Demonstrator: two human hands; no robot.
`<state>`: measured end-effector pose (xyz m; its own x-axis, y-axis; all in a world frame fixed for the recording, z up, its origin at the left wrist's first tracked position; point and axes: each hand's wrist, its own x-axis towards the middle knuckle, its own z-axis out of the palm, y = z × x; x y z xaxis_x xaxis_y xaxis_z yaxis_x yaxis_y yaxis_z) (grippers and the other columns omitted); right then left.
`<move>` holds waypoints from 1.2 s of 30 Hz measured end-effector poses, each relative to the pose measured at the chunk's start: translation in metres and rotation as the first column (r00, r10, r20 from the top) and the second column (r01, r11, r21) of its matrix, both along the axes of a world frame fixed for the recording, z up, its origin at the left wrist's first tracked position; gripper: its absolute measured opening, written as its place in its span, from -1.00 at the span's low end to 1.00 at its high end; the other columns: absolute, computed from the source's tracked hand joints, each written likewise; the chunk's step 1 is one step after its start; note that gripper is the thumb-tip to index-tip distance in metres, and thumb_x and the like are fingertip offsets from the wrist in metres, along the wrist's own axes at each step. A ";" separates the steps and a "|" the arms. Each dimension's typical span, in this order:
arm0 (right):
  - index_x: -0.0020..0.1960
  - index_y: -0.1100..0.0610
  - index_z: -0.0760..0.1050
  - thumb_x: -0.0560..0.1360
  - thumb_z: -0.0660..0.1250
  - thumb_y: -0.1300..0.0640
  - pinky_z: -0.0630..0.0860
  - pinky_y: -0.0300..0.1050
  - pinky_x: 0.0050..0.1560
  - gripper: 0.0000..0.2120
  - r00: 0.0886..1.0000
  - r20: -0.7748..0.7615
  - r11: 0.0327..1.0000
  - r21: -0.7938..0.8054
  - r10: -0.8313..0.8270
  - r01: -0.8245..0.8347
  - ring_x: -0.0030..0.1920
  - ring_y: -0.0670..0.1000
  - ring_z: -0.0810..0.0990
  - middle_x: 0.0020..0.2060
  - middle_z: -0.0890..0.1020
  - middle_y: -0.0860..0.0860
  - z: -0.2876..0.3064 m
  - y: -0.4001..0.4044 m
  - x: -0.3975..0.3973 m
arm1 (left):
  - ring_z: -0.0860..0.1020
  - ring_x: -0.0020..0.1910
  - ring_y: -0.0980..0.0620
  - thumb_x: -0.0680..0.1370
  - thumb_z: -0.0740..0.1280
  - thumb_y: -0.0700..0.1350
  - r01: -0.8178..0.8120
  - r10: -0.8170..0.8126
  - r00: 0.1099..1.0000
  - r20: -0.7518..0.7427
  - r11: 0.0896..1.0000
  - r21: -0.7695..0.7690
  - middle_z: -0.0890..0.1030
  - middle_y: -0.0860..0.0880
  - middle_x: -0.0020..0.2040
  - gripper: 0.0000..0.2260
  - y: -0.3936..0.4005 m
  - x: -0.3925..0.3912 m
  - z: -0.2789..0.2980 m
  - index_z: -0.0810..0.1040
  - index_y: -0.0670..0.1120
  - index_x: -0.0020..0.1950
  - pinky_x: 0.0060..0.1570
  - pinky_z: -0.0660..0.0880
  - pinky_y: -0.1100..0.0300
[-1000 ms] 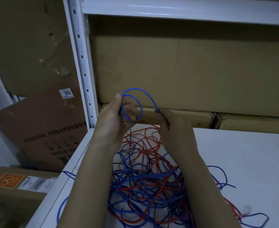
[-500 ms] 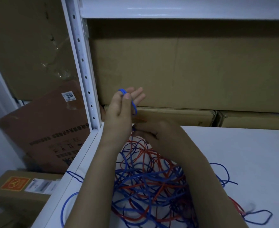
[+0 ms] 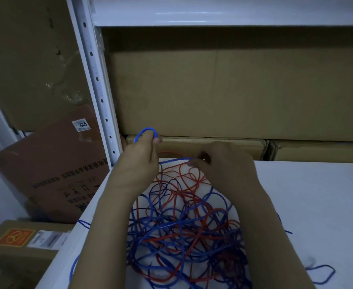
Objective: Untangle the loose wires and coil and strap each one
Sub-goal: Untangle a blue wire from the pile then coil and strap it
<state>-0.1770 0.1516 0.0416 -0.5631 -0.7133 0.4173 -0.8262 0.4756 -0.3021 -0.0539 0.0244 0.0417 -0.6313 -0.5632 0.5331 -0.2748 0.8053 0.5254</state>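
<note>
left hand: raised, fingers curled round small blue coil
right hand: lower, blue wire pinched by fingers above tangle

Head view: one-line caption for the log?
Left hand grips a small blue wire coil; right hand pinches its strand above the red-blue tangle.

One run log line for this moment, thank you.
left hand: holds blue coil | right hand: pinches blue wire | tangle: on table
</note>
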 end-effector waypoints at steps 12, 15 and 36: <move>0.01 0.13 0.63 0.58 0.26 0.01 0.33 -0.09 -0.32 -0.75 0.995 -0.097 0.873 -0.486 -0.009 -0.040 -0.28 0.12 0.51 -0.22 0.57 0.11 0.000 -0.007 0.006 | 0.24 -0.53 0.16 0.58 0.09 0.10 0.544 -0.499 0.830 -0.249 0.626 0.559 0.28 0.11 -0.52 -0.64 0.013 -0.001 0.004 0.51 -0.10 -0.23 -0.44 0.26 0.33; 0.09 0.13 0.63 0.58 0.26 0.01 0.35 -0.06 -0.29 -0.74 0.992 -0.106 0.888 -0.447 0.066 -0.107 -0.26 0.12 0.52 -0.24 0.58 0.13 0.000 -0.008 0.006 | 0.16 -0.55 0.14 0.60 0.14 0.09 0.668 -0.499 0.731 -0.466 0.383 0.638 0.22 0.10 -0.52 -0.64 0.015 -0.001 0.007 0.53 -0.05 -0.28 -0.47 0.24 0.32; 0.02 0.08 0.46 0.65 0.12 0.14 0.58 -0.19 -0.35 -0.86 0.529 0.704 0.877 -0.315 0.473 -0.363 -0.43 0.00 0.60 -0.36 0.49 -0.01 -0.007 -0.022 0.037 | 0.55 -0.37 0.18 0.70 -0.05 -0.15 0.344 0.044 0.743 -0.668 0.831 0.437 0.62 -0.01 -0.10 -0.77 0.002 -0.013 0.002 0.32 -0.04 -0.07 -0.17 0.46 0.28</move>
<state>-0.1397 0.1293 0.0344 -0.3589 -0.9287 0.0935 -0.3786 0.0533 -0.9240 -0.0665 0.0260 0.0437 -0.3561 -0.7912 0.4972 0.3749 0.3664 0.8516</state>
